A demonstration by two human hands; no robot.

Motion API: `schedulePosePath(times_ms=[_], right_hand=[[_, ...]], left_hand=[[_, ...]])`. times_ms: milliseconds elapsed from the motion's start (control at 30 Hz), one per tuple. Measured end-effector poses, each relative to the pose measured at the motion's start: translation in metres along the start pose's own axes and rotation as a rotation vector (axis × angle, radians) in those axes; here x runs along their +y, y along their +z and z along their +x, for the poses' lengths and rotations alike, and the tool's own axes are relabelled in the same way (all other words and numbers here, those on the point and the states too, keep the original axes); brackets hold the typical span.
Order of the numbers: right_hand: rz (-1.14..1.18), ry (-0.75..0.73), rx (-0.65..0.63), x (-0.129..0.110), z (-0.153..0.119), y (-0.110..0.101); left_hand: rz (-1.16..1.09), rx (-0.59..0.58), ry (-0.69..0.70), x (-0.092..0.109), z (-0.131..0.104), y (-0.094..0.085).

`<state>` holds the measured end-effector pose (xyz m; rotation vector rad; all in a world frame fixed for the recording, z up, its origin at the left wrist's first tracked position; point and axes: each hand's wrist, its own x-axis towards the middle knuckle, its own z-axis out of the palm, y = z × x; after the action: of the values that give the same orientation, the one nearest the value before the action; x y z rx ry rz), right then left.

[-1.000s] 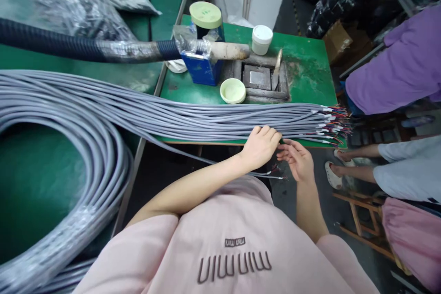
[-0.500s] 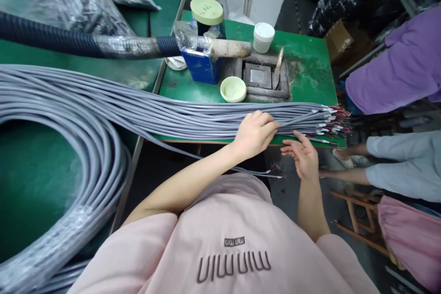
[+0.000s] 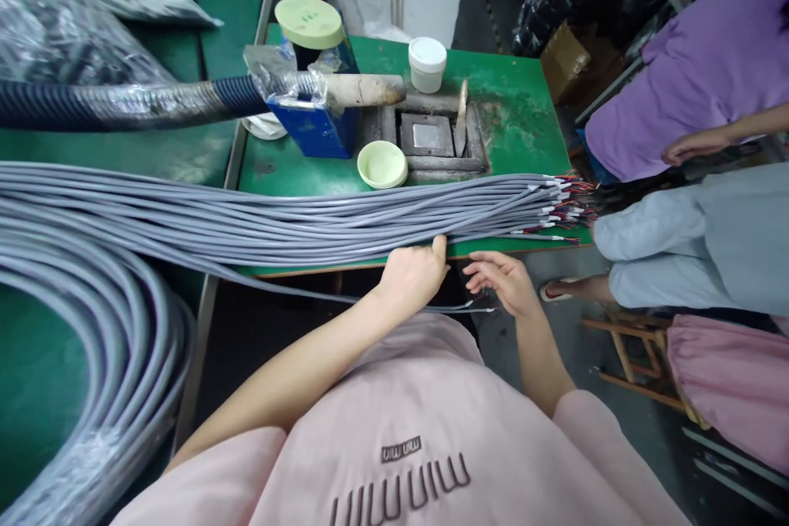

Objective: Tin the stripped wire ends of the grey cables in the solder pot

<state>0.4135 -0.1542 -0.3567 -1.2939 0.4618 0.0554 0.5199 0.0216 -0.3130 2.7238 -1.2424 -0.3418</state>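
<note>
A thick bundle of grey cables (image 3: 333, 218) lies across the green bench, its stripped ends with white wraps and red and dark wires at the right. My left hand (image 3: 414, 273) is at the bundle's near edge, fingers curled in, one finger against the cables; what it may hold is hidden. To its right my right hand (image 3: 502, 279) hovers off the bench edge, fingers apart, holding nothing. Two loose cables (image 3: 320, 294) hang below the edge, their tips close to my right hand.
Behind the bundle are a green-yellow cup (image 3: 382, 164), a solder pot (image 3: 431, 136) with a scraper (image 3: 461, 119), a white jar (image 3: 426, 66), a blue box (image 3: 317, 131) and a ribbed hose (image 3: 154, 103). Other people stand at the right, near a wooden stool (image 3: 634, 353).
My left hand has come down from the top of the bundle to its near edge. My right hand has shifted left and slightly down. The view has moved right.
</note>
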Motion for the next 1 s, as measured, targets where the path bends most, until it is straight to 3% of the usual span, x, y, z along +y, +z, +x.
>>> schedulePosePath(times_ms=[133, 300, 400, 467, 500, 600, 700, 833, 1000], right_hand=[[0.065, 0.036, -0.028, 0.007, -0.002, 0.009], [0.088, -0.015, 0.084, 0.002, 0.000, 0.005], [0.136, -0.255, 0.343, -0.014, 0.000, -0.001], [0.097, -0.453, 0.504, -0.026, -0.004, -0.002], [0.025, -0.509, 0.520, -0.031, -0.007, 0.000], [-0.320, -0.479, 0.294, -0.038, -0.016, 0.012], [-0.570, -0.422, 0.057, -0.034, -0.023, 0.028], [-0.595, -0.387, -0.024, -0.022, -0.025, 0.039], [-0.543, -0.337, -0.039, -0.019, -0.023, 0.041]], left_hand=[[0.035, -0.015, 0.025, 0.004, 0.010, -0.001], [-0.094, 0.035, 0.027, 0.001, 0.014, -0.001], [-0.301, 0.035, 0.095, -0.006, 0.008, -0.001], [-0.427, -0.035, 0.149, -0.009, 0.002, 0.000], [-0.499, -0.084, 0.173, -0.010, -0.001, 0.001], [-0.854, -0.182, 0.204, -0.011, -0.007, 0.002], [-1.287, -0.092, 0.113, -0.012, -0.009, -0.002], [-1.604, 0.100, -0.027, -0.016, -0.005, -0.008], [-1.714, 0.320, -0.130, -0.016, -0.002, -0.009]])
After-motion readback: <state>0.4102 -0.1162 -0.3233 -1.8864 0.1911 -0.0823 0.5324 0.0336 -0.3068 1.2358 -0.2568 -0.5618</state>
